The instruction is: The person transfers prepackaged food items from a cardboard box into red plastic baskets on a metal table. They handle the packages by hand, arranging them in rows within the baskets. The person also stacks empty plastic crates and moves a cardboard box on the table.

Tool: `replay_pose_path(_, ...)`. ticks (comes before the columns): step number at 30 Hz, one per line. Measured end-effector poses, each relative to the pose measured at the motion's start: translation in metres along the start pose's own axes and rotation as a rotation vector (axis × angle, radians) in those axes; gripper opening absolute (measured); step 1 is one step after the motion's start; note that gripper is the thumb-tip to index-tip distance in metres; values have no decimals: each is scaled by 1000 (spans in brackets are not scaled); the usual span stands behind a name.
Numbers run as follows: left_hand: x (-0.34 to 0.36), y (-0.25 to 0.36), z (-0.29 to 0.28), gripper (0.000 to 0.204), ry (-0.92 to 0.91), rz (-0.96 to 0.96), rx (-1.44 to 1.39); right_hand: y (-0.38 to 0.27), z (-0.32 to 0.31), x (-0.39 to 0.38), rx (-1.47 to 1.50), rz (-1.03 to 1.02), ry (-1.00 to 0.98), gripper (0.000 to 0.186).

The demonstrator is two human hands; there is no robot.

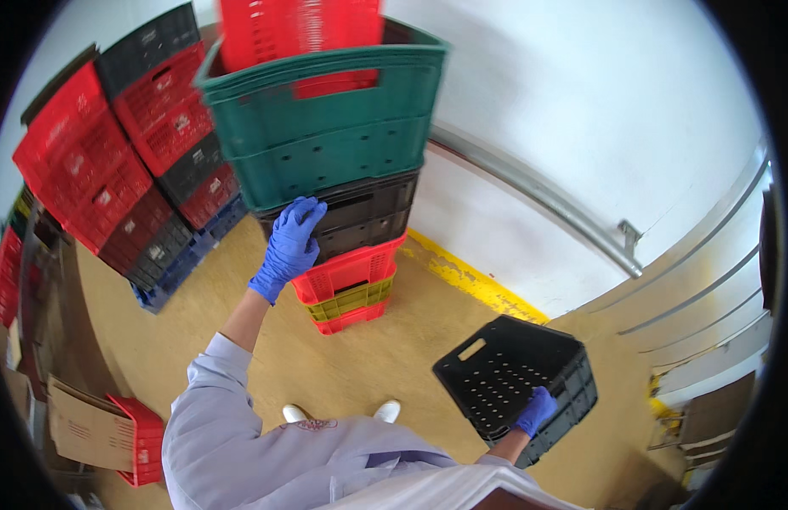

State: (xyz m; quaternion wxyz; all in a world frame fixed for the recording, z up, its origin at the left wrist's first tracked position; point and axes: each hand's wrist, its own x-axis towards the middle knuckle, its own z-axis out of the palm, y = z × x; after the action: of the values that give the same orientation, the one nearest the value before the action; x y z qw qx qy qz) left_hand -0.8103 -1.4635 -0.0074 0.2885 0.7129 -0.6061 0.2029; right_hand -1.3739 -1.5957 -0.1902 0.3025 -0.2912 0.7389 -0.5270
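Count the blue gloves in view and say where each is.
2: one on the left hand, at the black part of the tall crate stack; one on the right hand, gripping a separate black crate. No others show.

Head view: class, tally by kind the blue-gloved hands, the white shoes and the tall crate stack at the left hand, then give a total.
Blue-gloved hands: 2, left hand and right hand
White shoes: 2
Tall crate stack: 1
Total: 5
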Motion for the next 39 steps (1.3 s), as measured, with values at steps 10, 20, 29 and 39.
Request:
replay_pose_path(10, -231, -181, -40, 44, 32, -520, -252, -292, -49, -207, 62, -718, 404, 42)
replay_pose_path(20, -268, -216, -74, 35, 304, -680, -326, -475, 41, -339, 170, -1421, 604, 46)
replay_pose_path(29, -277, -206, -102, 36, 577, -806, -175, -633, 258, -352, 191, -1987, 98, 41)
replay_pose_path(39, -336, -164, -113, 27, 391, -1084, 35, -588, 427, -356, -289, -2070, -887, 57)
